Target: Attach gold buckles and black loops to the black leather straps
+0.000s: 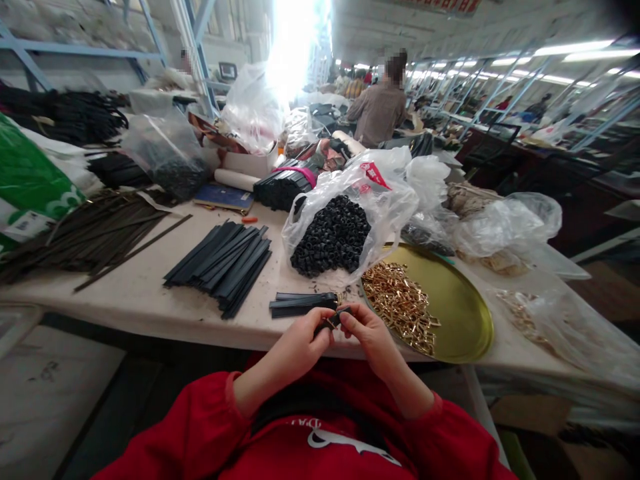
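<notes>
Close to the table's front edge, my left hand point(307, 337) and my right hand point(366, 330) meet around a short black strap point(332, 320). Fingers of both hands are closed on it, and a bit of gold metal, seemingly a buckle, shows at the left fingers. Just behind them lies a small stack of black straps point(300, 304) with gold pieces at its right end. A clear plastic bag point(387, 217) full of small black loops point(330, 237) stands beyond. Right of my hands, a round gold tray point(463, 313) carries a heap of gold buckles point(400, 303).
A larger pile of black strips point(223, 263) lies left of the bag, with long brown strips point(100, 233) farther left. Behind are a blue notebook point(225, 197) and a bundle of black strips point(285, 183). Plastic bags point(505, 227) crowd the right side. A person point(383, 107) is beyond the table.
</notes>
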`<state>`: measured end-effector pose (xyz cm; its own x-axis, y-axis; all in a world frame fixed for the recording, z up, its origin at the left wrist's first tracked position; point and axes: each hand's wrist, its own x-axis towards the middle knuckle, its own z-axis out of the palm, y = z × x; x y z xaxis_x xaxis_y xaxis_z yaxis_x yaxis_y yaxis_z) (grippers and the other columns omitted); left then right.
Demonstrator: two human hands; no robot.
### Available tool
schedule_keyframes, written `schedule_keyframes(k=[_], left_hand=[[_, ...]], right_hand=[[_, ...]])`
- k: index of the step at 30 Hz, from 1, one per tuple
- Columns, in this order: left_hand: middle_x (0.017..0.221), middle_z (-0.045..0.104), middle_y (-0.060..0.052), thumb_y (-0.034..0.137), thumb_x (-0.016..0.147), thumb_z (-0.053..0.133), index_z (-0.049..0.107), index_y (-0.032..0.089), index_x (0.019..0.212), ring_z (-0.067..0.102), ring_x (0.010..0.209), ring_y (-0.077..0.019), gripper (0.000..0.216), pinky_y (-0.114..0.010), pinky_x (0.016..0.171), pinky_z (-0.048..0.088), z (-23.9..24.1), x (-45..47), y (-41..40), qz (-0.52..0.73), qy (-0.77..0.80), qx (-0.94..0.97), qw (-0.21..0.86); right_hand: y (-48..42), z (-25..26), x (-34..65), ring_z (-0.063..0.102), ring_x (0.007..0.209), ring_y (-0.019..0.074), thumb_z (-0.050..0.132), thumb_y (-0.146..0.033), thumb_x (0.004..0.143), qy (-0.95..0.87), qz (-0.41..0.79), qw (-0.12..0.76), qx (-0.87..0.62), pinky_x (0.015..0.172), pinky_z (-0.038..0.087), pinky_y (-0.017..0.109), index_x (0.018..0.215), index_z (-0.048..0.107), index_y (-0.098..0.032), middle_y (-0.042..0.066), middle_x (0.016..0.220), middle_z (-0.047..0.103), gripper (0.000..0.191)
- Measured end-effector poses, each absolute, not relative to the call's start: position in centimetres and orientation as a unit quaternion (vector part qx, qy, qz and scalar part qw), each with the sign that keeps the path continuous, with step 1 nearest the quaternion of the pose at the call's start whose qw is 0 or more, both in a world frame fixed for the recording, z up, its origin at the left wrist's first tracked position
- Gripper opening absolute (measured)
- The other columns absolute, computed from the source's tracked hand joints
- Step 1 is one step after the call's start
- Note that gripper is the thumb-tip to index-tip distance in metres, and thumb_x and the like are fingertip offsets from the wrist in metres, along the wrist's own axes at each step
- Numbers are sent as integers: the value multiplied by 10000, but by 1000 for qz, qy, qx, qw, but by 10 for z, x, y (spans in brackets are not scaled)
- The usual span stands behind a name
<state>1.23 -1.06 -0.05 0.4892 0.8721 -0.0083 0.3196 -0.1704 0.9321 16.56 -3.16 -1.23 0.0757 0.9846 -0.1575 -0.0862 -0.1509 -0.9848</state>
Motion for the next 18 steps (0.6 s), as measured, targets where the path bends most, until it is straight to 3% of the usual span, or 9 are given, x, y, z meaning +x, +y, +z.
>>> schedule_keyframes(k=[3,7,11,15,18], left_hand=[[873,661,-49,182,786,446,455,140,1100,603,789,-147,317,-256,723,449,-4,10,-12,281,433,676,525],[703,634,11,239,802,452,447,162,1034,587,635,-125,244,-239,622,440,-6,8,-10,275,456,651,542],[637,596,37,317,789,499,462,170,1003,562,574,-122,262,-227,565,415,-6,10,-10,258,471,668,516],[634,584,38,373,773,524,476,178,1024,560,584,-132,322,-228,555,396,-5,11,-10,227,490,697,471],[617,575,34,456,730,557,506,179,993,543,562,-147,385,-238,523,368,-5,9,-10,189,529,717,413]], right_hand=[[-39,-11,165,466,538,84,695,-429,649,-425,527,503,-537,526,375,220,776,590,-170,-39,617,538,307],[-46,-12,165,504,586,106,486,-547,788,-373,580,533,-491,577,411,245,803,617,-159,4,663,576,410],[-46,-16,165,491,594,76,660,-419,711,-323,643,506,-475,580,394,205,798,616,-177,-24,697,577,261],[-47,-19,165,514,629,87,686,-440,671,-265,740,450,-423,598,408,216,906,614,-173,-11,731,589,363],[-48,-20,166,501,604,78,721,-376,647,-253,752,445,-415,590,396,207,801,592,-160,-22,682,573,295]])
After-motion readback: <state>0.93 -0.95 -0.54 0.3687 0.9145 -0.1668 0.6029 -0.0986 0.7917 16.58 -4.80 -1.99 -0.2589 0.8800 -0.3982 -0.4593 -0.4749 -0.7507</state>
